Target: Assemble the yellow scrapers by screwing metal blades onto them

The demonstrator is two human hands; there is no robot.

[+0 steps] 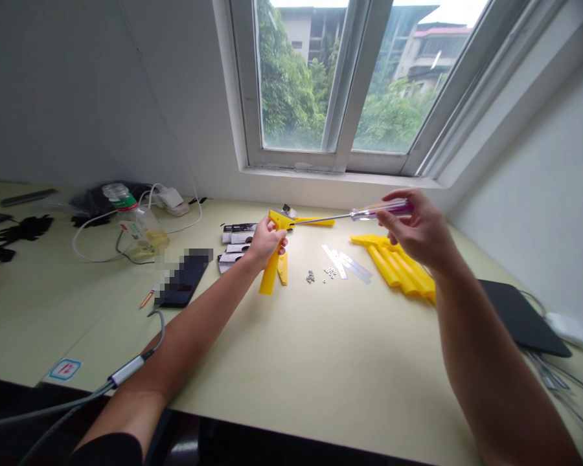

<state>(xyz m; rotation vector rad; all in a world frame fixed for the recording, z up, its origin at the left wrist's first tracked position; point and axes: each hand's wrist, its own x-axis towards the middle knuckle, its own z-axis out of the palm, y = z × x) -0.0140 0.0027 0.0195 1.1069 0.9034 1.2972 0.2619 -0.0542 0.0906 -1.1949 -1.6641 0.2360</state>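
My left hand [266,244] grips a yellow plastic scraper [272,262] by its handle, holding it upright with its lower end on the pale green table [291,362]. My right hand [418,230] holds a screwdriver [369,212] with a clear purple handle; its metal shaft points left and its tip meets the scraper's head. A second yellow piece [283,268] lies on the table just behind the held scraper.
A pile of yellow scrapers [398,265], metal blades [347,264] and small screws [311,277] lie to the right. Black-and-white packets [237,241], a phone [184,279], a bottle [136,223], cables and a dark pad [525,317] ring the work area. A window stands behind.
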